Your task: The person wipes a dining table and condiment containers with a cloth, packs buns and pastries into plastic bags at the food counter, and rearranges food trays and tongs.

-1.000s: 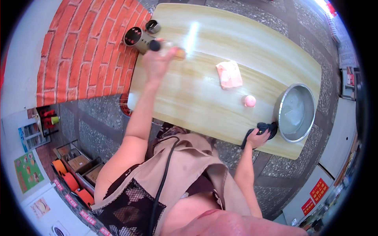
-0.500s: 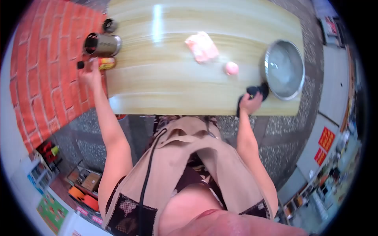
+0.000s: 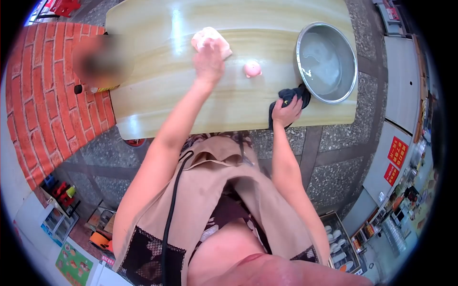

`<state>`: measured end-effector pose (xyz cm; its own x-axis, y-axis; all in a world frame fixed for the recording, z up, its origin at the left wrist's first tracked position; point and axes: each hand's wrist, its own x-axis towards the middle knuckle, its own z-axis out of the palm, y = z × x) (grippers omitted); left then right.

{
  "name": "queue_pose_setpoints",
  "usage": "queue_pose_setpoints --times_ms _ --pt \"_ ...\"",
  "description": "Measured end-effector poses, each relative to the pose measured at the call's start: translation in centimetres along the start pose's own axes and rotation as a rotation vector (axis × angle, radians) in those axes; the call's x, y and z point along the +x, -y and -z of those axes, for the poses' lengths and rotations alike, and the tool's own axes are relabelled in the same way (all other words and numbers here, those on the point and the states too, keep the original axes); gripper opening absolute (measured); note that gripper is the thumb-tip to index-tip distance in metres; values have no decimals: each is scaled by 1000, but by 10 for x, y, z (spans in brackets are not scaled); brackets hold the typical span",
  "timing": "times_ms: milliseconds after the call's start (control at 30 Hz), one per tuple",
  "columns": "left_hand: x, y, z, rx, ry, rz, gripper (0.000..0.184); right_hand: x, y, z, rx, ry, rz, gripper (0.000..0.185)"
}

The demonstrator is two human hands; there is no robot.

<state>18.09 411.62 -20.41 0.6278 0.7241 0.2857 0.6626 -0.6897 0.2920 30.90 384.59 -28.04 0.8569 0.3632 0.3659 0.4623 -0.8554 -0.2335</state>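
Note:
My left hand (image 3: 209, 62) reaches over the table (image 3: 162, 90), its fingers stretched out over the near side of a pale pink packet or folded cloth (image 3: 210, 35). They overlap it without a visible grip. To the right of this hand sits a small round pink object (image 3: 252, 69). My right hand (image 3: 287, 112) is closed on a dark cloth (image 3: 300, 94) near the table's front edge. That cloth lies against the near left side of a metal basin (image 3: 351, 78) holding cloudy liquid.
At the left, a brick-patterned surface (image 3: 43, 95) adjoins the table. A bottle with a black cap (image 3: 78, 89) lies there, partly hidden by a blurred patch. Red stools (image 3: 64, 6) stand at the top left.
My left hand has let go of the bottle at the left and moved right to the pale pink item. My right hand stays on the dark cloth. The view has shifted.

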Motion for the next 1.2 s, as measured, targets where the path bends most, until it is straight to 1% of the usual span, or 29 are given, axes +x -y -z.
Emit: queue_pose_setpoints --times_ms 33,100,133,200,233,300,333,367,400,433,467,500,533,567,600,633,667,700,733,767,800,867,933,1000,1033,1067,1100,1167,1200 --pt "-6 -15 5 -136 17 -124 58 0 1 1 -7 0 0 56" --pt "-15 -61 8 -329 167 -213 59 2 -2 2 33 8 16 56" --pt "-21 -74 9 -318 -18 -308 54 3 -2 3 33 23 34 56" --pt "-28 -68 -46 -384 174 -199 49 0 -2 3 25 34 29 58" --pt "-25 -57 -39 -341 147 -163 49 -1 -3 2 17 28 32 58" --pt "-24 -47 -12 -565 152 18 44 0 -3 2 -20 65 10 56" --pt "-27 -35 16 -555 96 105 44 -1 -5 -1 -4 53 6 56" --pt "-34 -13 46 -549 41 182 43 -1 -5 -1 11 47 24 56" --pt "-43 17 62 -412 -56 240 22 -1 -5 0 16 38 34 56" --pt "-51 46 95 -268 -118 313 18 -1 -5 0 19 19 41 56" --pt "-71 100 97 -164 -219 233 19 0 -6 0 8 21 42 56" --pt "-81 134 115 -51 -250 496 19 1 -6 -2 31 26 60 56" --pt "-92 170 133 -30 -332 614 25 0 -8 -2 44 32 76 55" --pt "-105 206 146 -80 -281 779 37 -1 -8 -4 81 6 90 55" --pt "-129 252 135 85 -390 689 44 -2 -7 -5 78 20 62 57" --pt "-139 273 145 123 -301 705 48 -5 -12 -14 50 12 50 57" --pt "-151 298 141 165 -315 707 49 -6 -9 -14 87 40 54 57" --pt "-155 309 145 125 -271 733 51 -8 6 -10 146 70 82 56" --pt "-163 322 139 163 -307 682 51 -16 33 -6 215 162 94 56" --pt "-167 330 138 138 -295 673 51 -36 59 -11 197 130 223 57" --pt "-173 337 135 128 -290 658 53 -56 100 -1 235 232 285 57" --pt "-182 348 131 149 -272 623 63 -108 182 17 346 328 480 53" --pt "-190 357 130 199 -277 580 72 -171 254 21 639 538 674 52" --pt "-192 350 132 269 -263 575 79 -212 303 32 776 739 1009 58" --pt "-190 342 138 306 -249 592 80 -232 314 21 965 768 1149 66" --pt "-186 327 144 339 -237 590 79 -242 329 19 892 867 1313 71" --pt "-182 309 152 377 -230 586 78 -241 334 18 868 901 1388 72" --pt "-175 273 163 398 -205 508 75 -216 315 21 836 885 1354 73" --pt "-175 263 164 322 -201 494 74 -189 292 29 802 866 1283 76"
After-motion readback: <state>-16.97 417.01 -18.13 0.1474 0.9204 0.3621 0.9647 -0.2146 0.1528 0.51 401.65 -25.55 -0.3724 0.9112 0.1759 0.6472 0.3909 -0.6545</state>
